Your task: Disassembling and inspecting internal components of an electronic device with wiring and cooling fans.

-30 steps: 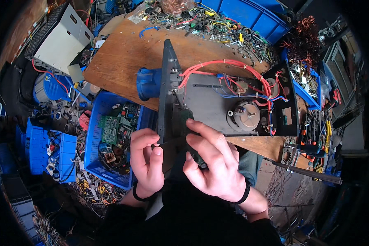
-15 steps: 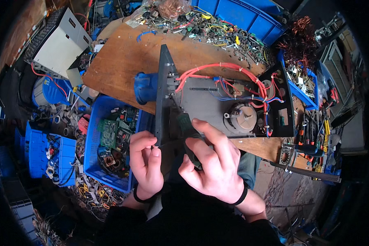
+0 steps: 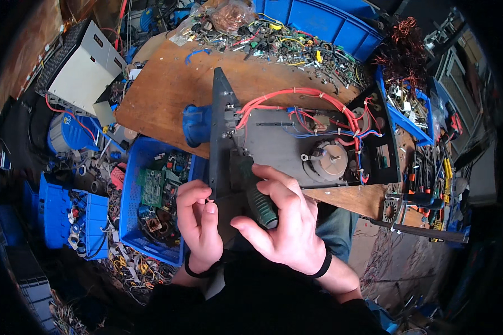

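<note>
Green screwdriver (image 3: 261, 206) sits in the right hand (image 3: 289, 228), fingers loosely curled, thumb out; the left hand (image 3: 201, 226) pinches a tiny thing (image 3: 209, 200).

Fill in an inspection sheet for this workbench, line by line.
Surface: brown wooden tabletop, partly bare at the left.
Job's things: open metal chassis with a blue fitting on its side panel; green-handled tool near that panel, tip not clearly visible.
Clutter: mixed scraps along the far edge; hand tools at right.
Left hand: fingertips pinching a small item, too small to identify.
Right hand: fingers on the green handle, thumb held away.
Cables: red wires arching inside the chassis.
Surroundings: blue basket of circuit boards at left.
</note>
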Demonstrator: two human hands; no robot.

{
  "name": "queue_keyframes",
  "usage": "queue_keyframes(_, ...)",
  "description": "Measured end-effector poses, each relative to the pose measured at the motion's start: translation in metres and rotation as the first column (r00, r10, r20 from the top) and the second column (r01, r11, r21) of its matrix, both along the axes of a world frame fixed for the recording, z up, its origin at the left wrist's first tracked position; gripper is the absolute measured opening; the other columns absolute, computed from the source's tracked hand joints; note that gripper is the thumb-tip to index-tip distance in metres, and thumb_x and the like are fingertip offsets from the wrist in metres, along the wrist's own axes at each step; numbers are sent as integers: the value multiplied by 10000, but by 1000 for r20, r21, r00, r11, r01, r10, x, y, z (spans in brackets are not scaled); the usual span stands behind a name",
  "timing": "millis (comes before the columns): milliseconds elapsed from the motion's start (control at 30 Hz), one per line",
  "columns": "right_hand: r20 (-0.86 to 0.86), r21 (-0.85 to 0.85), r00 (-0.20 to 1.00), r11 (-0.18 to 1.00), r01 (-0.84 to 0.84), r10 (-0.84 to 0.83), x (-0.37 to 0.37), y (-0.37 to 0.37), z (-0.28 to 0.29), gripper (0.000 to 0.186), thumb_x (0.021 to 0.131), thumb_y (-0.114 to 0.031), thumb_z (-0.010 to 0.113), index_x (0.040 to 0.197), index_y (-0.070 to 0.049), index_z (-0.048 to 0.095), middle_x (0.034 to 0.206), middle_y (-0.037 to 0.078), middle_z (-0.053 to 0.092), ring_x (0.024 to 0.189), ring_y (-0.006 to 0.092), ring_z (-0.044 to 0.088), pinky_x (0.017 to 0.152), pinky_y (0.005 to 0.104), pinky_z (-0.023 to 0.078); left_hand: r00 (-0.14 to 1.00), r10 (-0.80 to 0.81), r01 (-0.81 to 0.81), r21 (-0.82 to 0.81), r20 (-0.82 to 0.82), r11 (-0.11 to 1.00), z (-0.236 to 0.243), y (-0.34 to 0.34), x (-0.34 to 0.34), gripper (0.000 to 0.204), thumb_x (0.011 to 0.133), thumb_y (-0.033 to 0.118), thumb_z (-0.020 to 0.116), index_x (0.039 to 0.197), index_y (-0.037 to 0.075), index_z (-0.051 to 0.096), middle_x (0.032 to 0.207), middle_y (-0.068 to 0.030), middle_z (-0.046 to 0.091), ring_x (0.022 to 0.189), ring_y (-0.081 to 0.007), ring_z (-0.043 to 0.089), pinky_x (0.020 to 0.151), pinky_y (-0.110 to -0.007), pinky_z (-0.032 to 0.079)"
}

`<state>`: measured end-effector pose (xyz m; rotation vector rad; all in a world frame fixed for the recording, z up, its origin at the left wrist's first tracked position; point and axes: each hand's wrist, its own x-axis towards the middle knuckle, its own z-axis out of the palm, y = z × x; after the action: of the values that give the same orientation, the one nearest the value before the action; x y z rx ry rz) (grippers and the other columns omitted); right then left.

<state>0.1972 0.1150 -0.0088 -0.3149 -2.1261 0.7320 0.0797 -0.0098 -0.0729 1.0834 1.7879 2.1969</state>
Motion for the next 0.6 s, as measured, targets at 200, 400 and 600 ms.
queue_keyframes(200, -52, 28, 999, 1000, -5, 7, 2, -1, -5, 462, 841, -129, 809, 1217, 14, 582, 1302, 224, 648, 888, 337, 746, 690, 394, 615, 999, -10, 8, -40, -33, 999, -1, -1, -2, 235, 1027, 102, 552, 1248, 20, 554, 1235, -128, 528, 1009, -160, 475, 906, -307, 397)
queue_keyframes(400, -41, -52, 999, 999, -10, 7, 1, -5, -9, 421, 828, -79, 789, 1193, 5, 597, 1311, 221, 648, 902, 337, 747, 699, 395, 617, 999, 12, -14, -41, -30, 999, 5, 1, -2, 225, 1009, 104, 573, 1219, 24, 579, 1175, -119, 536, 949, -158, 442, 875, -309, 382)
queue_keyframes(600, -101, -51, 993, 996, -68, 63, 6, 3, -10, 392, 854, -136, 827, 1156, -1, 617, 1317, 212, 661, 880, 314, 747, 706, 386, 598, 997, 9, -15, -88, -73, 996, 14, -3, -6, 207, 1014, 113, 578, 1198, 20, 590, 1173, -125, 538, 973, -173, 474, 885, -313, 390)
